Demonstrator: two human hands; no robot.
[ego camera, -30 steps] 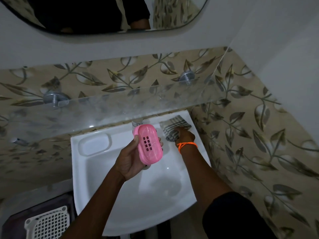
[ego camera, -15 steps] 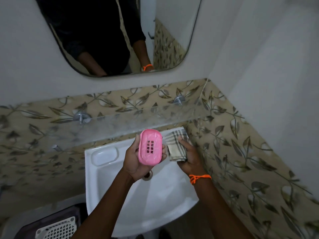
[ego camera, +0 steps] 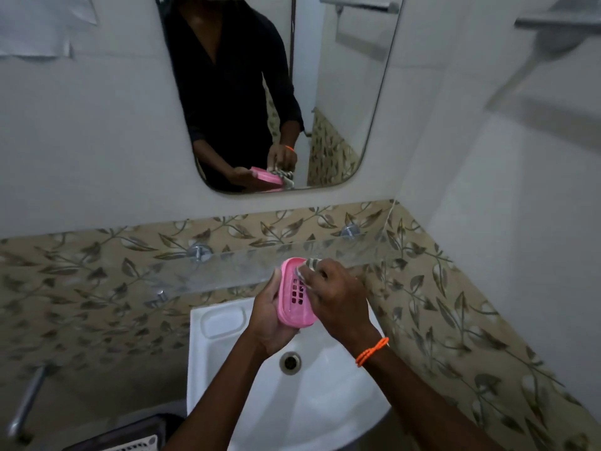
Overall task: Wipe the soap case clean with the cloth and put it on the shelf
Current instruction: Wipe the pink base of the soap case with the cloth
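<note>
I hold the pink soap case in my left hand, with my fingers curled round its left side and bottom. So that grip is closed on the case. The case is up in the air over the white sink, with its side with the little holes facing me. My right hand is at 3 o'clock of the case, touching it. Its fingers are curled round the striped cloth and press it on the case at about 1 o'clock. Only a small bit of cloth peeks out above my fingers. There is an orange band on my right wrist.

The clear glass shelf runs along the leafy wall tiles, just behind my hands. The sink drain is at 6 o'clock, under the case. The mirror is at 12 o'clock, and it shows both hands with the case. A white basket sits at 7 o'clock, low by the sink.
</note>
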